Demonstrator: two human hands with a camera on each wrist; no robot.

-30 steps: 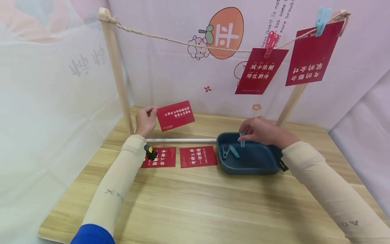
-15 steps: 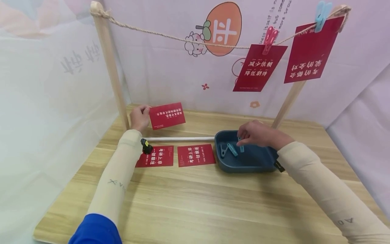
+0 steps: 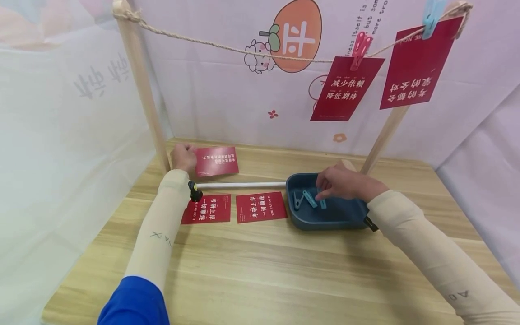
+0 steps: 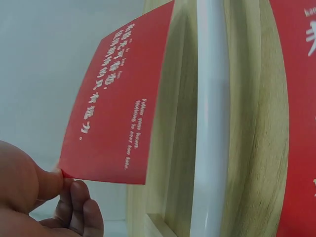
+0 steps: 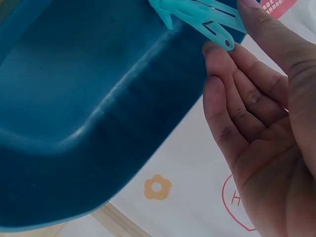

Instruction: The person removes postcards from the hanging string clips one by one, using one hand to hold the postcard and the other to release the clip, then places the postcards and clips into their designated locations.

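Left hand (image 3: 184,158): thumb and index finger are pinching a red card (image 3: 219,161) at one corner; the other fingers are curling beneath that grip. The card is sitting beyond the white rod (image 3: 243,185), near the left post (image 3: 140,81). Its long axis is running left to right, the free short edge pointing right; the printed face is showing to the head camera. In the left wrist view it is tilting above the wood.

Right hand (image 3: 343,181): thumb and index finger are pinching a blue clip (image 5: 200,17) by its handle end, other fingers bending loosely. The clip is hanging inside the tray (image 3: 333,225), long axis nearly upright in the head view, free end pointing away from the fingertips. Cannot tell whether it is touching the tray floor.

Two loose clips (image 3: 310,199) are lying left of it.
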